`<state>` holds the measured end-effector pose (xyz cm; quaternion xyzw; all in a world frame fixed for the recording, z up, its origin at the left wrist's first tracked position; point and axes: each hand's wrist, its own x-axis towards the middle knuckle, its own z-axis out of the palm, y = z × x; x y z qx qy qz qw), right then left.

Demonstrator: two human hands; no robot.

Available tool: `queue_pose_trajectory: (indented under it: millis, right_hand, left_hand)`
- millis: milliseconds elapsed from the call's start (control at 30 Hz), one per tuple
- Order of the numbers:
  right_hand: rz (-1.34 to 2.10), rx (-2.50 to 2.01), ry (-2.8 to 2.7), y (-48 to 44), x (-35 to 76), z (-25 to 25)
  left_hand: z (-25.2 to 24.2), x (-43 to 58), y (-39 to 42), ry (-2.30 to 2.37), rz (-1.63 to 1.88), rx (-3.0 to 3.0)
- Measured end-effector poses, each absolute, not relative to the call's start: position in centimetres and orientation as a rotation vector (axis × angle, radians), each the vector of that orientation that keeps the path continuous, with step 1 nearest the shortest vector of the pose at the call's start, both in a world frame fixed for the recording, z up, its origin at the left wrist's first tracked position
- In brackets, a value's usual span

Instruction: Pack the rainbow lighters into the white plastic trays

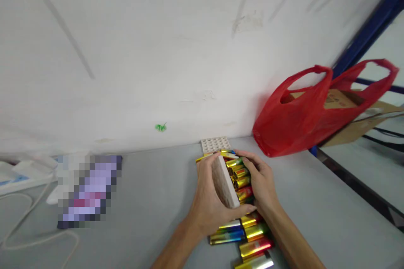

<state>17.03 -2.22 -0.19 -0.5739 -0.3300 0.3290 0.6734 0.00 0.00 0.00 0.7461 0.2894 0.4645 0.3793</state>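
Two hands (208, 202) clasp metallic tubes (242, 182) and a pale panel (224, 185), its long edge slanting toward lower right.

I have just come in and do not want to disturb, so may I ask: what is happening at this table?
A person's bare left hand holds a pale slab, tilted up, while the right hand rests against shiny coloured tubes beside it. More loose tubes lie on the grey table, nearer the camera. A red bag stands to the right, by the wall.
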Motion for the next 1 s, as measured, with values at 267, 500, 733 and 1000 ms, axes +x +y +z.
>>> queue_pose_trajectory:
  millis: [267, 500, 733, 1000]
  right_hand:
    - [0.695, -1.303, -0.751, -2.0, 17.0, -0.5]
    - [0.643, -1.326, -0.799, -2.0, 16.9, -0.7]
    - [0.564, -1.358, -0.838, -1.8, 16.9, -0.7]
    - [0.557, -1.38, -0.851, -1.8, 16.8, -0.5]
  left_hand:
    - [1.0, -1.6, 0.4, 0.773, 1.182, 1.928]
    - [0.9, -4.2, 2.1, 0.796, 1.13, 1.743]
    - [0.8, -8.4, 3.0, 0.917, 1.122, 1.687]
    - [0.2, -14.4, 3.5, 1.268, 0.954, 1.573]
